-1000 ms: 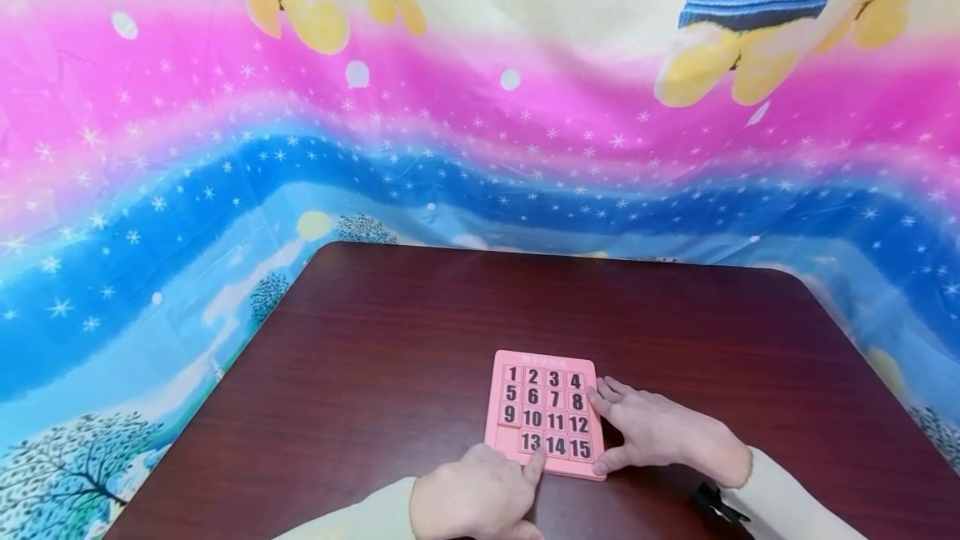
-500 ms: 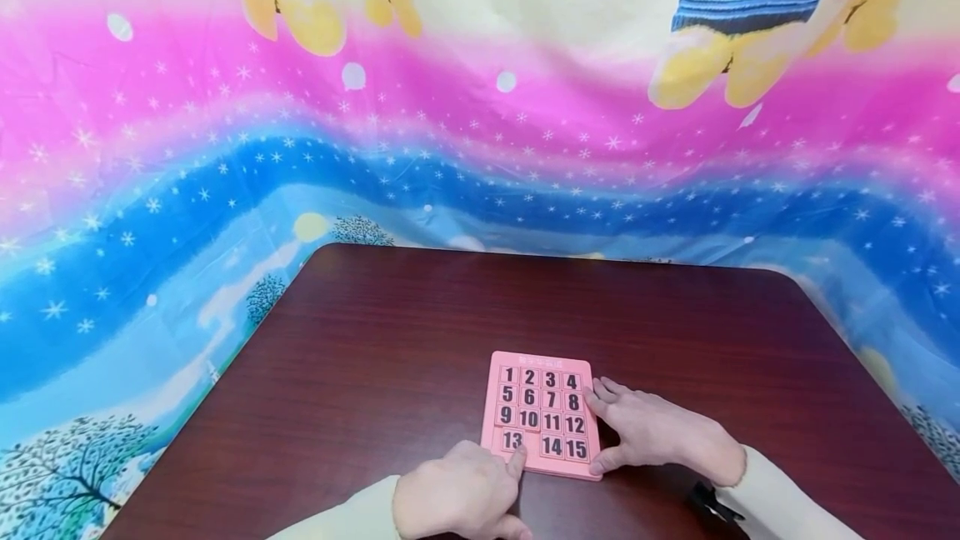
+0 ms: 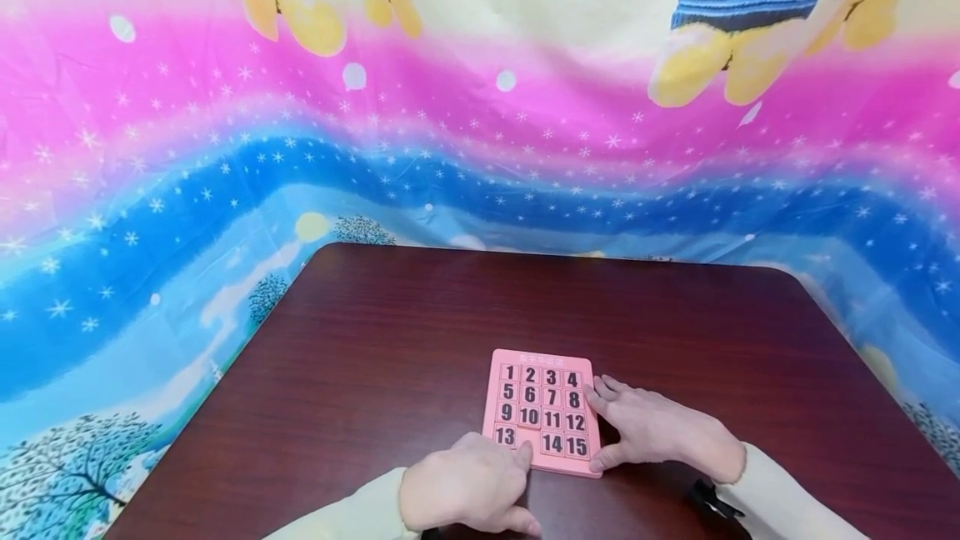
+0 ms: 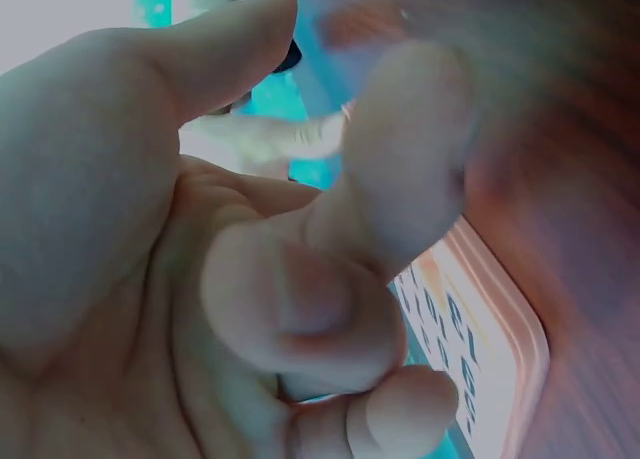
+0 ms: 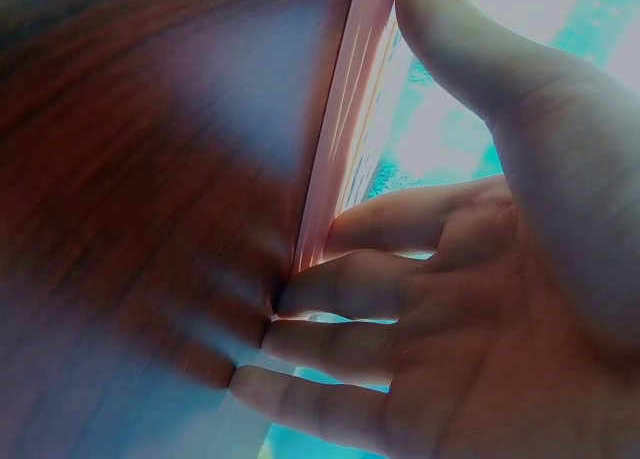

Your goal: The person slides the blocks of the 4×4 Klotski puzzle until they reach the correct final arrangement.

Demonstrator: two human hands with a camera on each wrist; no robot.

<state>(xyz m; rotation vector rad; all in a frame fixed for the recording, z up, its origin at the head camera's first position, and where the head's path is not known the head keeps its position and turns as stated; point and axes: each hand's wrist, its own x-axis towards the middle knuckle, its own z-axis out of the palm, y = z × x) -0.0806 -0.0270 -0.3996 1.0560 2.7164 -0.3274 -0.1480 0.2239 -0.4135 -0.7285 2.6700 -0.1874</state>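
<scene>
A pink number slide puzzle (image 3: pixel 542 359) lies flat on the dark table. Rows 1 to 12 run in order; in the bottom row the 13 tile (image 3: pixel 505 437) is at the far left, then a gap, then the 14 tile (image 3: pixel 552 443) and the 15 tile (image 3: pixel 576 447). My left hand (image 3: pixel 467 483) reaches in from below, its index fingertip at the gap beside 13; the left wrist view shows its other fingers loosely bent, holding nothing. My right hand (image 3: pixel 651 428) rests along the puzzle's right edge, thumb near the lower corner, fingers fairly straight in the right wrist view.
The reddish-brown table (image 3: pixel 390 332) extends behind and to both sides of the puzzle. A patterned cloth (image 3: pixel 450 148) hangs behind and beside it. A black strap piece (image 3: pixel 714 500) is at the right sleeve.
The 13 tile has slid left under my left index finger into the bottom-left corner, so the gap now lies right of it. My right hand has stayed at the edge.
</scene>
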